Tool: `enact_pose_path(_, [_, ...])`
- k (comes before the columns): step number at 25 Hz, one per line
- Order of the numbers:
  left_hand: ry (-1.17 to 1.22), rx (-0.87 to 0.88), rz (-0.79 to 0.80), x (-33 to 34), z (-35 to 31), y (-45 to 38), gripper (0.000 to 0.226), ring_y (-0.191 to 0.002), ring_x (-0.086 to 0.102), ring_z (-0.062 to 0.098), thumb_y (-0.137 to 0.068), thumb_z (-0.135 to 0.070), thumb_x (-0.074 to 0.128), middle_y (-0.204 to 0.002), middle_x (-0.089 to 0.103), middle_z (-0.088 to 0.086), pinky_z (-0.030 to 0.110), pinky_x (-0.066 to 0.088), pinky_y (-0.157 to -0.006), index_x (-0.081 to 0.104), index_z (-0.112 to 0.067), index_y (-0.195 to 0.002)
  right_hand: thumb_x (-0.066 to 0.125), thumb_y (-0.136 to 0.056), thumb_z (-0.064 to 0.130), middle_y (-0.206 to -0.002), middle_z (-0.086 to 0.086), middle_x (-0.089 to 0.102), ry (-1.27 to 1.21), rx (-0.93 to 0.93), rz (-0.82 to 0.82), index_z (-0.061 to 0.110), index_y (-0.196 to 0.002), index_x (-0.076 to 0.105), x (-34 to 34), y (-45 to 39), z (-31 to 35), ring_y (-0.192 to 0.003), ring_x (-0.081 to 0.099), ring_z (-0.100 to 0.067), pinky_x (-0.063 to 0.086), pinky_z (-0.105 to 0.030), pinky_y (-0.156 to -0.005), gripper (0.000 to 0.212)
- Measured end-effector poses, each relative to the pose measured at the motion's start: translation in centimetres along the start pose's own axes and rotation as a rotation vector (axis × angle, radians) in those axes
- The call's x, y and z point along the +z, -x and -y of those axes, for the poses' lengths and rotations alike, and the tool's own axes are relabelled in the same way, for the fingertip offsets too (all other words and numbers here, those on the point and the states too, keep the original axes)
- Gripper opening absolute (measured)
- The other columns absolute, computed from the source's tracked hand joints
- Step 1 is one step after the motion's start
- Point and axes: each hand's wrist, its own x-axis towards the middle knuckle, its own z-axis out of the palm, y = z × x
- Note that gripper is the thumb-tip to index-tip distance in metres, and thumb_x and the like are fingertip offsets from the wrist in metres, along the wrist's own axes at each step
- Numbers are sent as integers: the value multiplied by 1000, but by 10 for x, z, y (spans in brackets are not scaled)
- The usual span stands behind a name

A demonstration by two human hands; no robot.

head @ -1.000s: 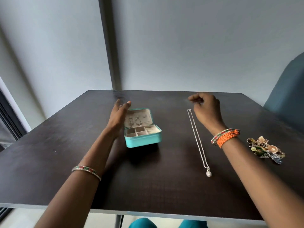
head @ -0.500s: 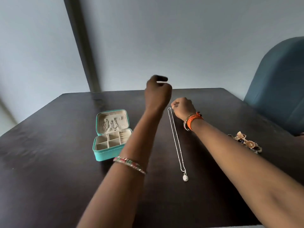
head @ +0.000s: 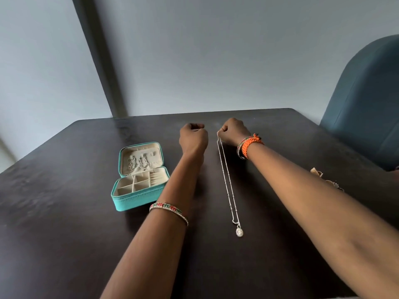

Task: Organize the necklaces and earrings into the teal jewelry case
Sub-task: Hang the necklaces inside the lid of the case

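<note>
The teal jewelry case [head: 138, 201] lies open on the dark table, left of my arms. Two silver pieces hang in its cream lid and its divided tray looks empty. A thin silver necklace [head: 226, 180] with an oval pendant [head: 239, 231] stretches in a straight line on the table between my arms. My right hand [head: 234, 131] pinches the chain's far end. My left hand [head: 193, 137] is a closed fist just left of that end, apart from the chain, with nothing visible in it.
A cluster of gold-toned jewelry [head: 323, 179] lies to the right, mostly hidden behind my right forearm. A blue-grey chair [head: 367, 104] stands at the table's right corner. The table [head: 64, 234] ends at a pale wall beyond my hands.
My left hand left the case and came down next to the necklace's far end. My right hand closed on that end. The view shifted, so the case now sits further left.
</note>
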Motion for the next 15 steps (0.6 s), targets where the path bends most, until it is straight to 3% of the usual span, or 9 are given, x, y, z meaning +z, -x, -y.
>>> enact_pose_path(3, [-48, 51, 53, -6, -5, 8, 29, -81, 58, 22, -82, 2, 44, -95, 65, 11, 27, 47, -72, 63, -12, -98, 54, -84, 8, -88, -23, 70, -86, -79, -1, -8, -74, 63, -23, 21, 14, -77, 66, -28, 47, -28, -68, 21])
enact_pose_path(6, [-161, 159, 120, -13, -21, 26, 32, -91, 60, 19, -83, 2, 45, -97, 65, 9, 22, 46, -72, 65, -9, -105, 55, -86, 8, -89, -15, 71, -135, -205, -6, -4, -87, 65, -57, 52, 34, -83, 67, -26, 52, -34, -74, 15])
enact_pose_path(9, [-139, 205, 232, -20, -41, 48, 18, -89, 62, 22, -89, -2, 47, -97, 67, 14, 27, 52, -77, 63, -8, -95, 55, -87, 7, -90, -15, 70, -179, -278, -12, -2, -91, 64, -86, 81, 52, -85, 68, -28, 56, -42, -80, 13])
enact_pose_path(10, [-106, 211, 275, -23, -48, 59, 15, -85, 62, 21, -93, -4, 47, -95, 66, 15, 20, 52, -69, 61, -6, -93, 55, -88, 8, -91, -15, 70, -190, -294, -18, -1, -92, 64, -95, 91, 58, -86, 68, -27, 56, -41, -81, 13])
enact_pose_path(12, [-57, 235, 342, -32, -62, 81, 17, -76, 60, 13, -97, -11, 47, -93, 64, 13, 9, 44, -54, 59, -6, -88, 55, -90, 10, -92, -13, 70, -223, -324, -39, 0, -94, 64, -113, 114, 70, -87, 67, -23, 55, -33, -76, 14])
enact_pose_path(15, [-6, 246, 399, -49, -81, 111, 21, -78, 60, 16, -98, -19, 49, -90, 66, 9, 18, 41, -66, 57, -13, -79, 55, -91, 11, -90, -8, 70, -279, -350, -78, 3, -93, 65, -135, 144, 85, -83, 67, -18, 51, -22, -65, 13])
